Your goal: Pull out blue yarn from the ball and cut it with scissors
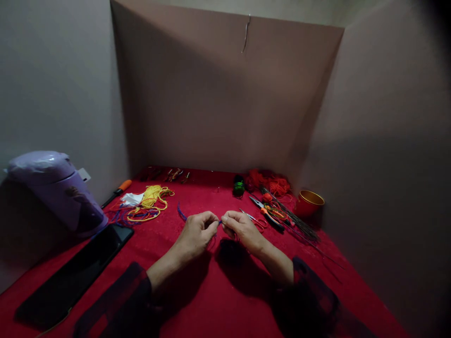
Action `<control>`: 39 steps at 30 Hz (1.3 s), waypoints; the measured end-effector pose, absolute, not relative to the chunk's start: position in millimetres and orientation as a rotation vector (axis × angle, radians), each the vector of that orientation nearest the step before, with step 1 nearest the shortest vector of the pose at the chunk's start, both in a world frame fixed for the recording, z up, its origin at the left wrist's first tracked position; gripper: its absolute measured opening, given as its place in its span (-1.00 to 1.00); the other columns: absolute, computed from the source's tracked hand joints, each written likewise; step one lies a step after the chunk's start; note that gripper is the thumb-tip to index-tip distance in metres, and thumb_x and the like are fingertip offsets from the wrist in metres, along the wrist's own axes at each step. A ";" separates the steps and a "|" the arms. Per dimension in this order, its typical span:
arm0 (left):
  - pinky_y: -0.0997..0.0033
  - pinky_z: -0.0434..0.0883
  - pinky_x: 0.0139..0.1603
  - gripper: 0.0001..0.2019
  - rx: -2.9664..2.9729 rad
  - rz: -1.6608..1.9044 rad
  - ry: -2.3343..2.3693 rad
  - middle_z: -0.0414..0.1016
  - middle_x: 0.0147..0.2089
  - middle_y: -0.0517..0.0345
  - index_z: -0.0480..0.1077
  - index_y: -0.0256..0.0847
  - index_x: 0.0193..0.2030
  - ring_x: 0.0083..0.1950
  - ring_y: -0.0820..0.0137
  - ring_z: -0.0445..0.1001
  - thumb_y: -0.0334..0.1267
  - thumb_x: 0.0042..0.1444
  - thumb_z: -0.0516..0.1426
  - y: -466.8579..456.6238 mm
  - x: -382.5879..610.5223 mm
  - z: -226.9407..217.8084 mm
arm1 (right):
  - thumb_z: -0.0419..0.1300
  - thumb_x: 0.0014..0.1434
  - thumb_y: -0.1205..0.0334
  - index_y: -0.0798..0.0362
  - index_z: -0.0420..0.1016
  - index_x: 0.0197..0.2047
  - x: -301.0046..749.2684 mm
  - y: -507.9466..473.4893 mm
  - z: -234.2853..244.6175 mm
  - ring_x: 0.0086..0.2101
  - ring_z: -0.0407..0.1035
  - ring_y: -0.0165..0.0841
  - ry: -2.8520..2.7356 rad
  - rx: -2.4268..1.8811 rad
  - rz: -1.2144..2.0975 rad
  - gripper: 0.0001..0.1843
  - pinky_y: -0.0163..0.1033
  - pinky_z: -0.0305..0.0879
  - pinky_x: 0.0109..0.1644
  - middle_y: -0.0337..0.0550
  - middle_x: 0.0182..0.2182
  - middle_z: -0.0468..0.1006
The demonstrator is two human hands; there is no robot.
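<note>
Left hand (198, 231) and right hand (244, 229) pinch blue cord (181, 212) — grip mostly hidden. Dark lump (230, 253) below right hand — too shadowed to make out.

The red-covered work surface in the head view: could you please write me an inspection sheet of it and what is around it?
Surface: red cloth, lightly creased or marked in places.
Job's things: blue-purple cord, pinched at the fingertips, a length showing beyond the left hand.
Clutter: yellow cord, black phone and purple container on the left; scissors, pliers, green yarn, red yarn and red cup on the right.
Hands: left and right hand close together, both pinching.
Cables: thin pale line by the phone, possibly a cable.
Surroundings: plain panels on three sides; bent wire on the back panel.
</note>
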State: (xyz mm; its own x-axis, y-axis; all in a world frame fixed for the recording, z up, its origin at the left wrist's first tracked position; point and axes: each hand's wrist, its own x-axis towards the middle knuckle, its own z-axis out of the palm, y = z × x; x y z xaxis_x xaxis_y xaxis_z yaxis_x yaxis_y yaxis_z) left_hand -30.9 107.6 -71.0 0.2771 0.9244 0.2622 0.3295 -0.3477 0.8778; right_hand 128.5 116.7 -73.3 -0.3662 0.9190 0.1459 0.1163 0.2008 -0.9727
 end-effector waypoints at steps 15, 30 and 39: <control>0.53 0.17 -0.51 -0.82 1.614 1.127 1.057 0.32 -0.56 0.23 0.38 -0.30 -0.44 -0.54 0.52 0.23 -0.21 0.01 0.11 109.4 -32.5 -64.8 | -0.04 0.26 0.23 0.02 0.13 -0.54 122.0 107.2 -74.9 -0.55 0.06 -0.45 -2.042 -1.031 0.600 -0.68 -0.31 -0.06 -0.44 -0.33 -0.60 0.18; 0.58 0.10 -0.64 -0.69 1.116 1.104 0.815 0.40 -0.50 0.22 0.31 -0.30 -0.29 -0.64 0.61 0.25 -0.19 -0.16 0.24 113.8 -36.3 -65.0 | -0.03 0.23 0.17 0.03 0.18 -0.55 126.2 115.6 -82.0 -0.56 0.06 -0.45 -1.735 -1.013 1.014 -0.68 -0.33 0.00 -0.48 -0.35 -0.61 0.16; 0.59 0.14 -0.65 -0.71 1.187 1.133 0.902 0.44 -0.48 0.18 0.31 -0.31 -0.34 -0.64 0.60 0.27 -0.18 -0.13 0.25 112.1 -36.2 -61.4 | -0.02 0.24 0.07 0.03 0.19 -0.56 127.2 117.3 -81.6 -0.56 0.10 -0.45 -1.731 -0.961 1.020 -0.62 -0.33 0.03 -0.47 -0.33 -0.61 0.21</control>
State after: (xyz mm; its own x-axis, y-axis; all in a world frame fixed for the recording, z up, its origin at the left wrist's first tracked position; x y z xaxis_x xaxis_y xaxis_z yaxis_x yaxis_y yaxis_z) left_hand -36.2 112.1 -61.4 0.2240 0.9738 0.0380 -0.1815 0.0034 0.9834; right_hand 127.2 117.3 -81.6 -0.3105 0.9030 0.2970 0.1774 0.3620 -0.9151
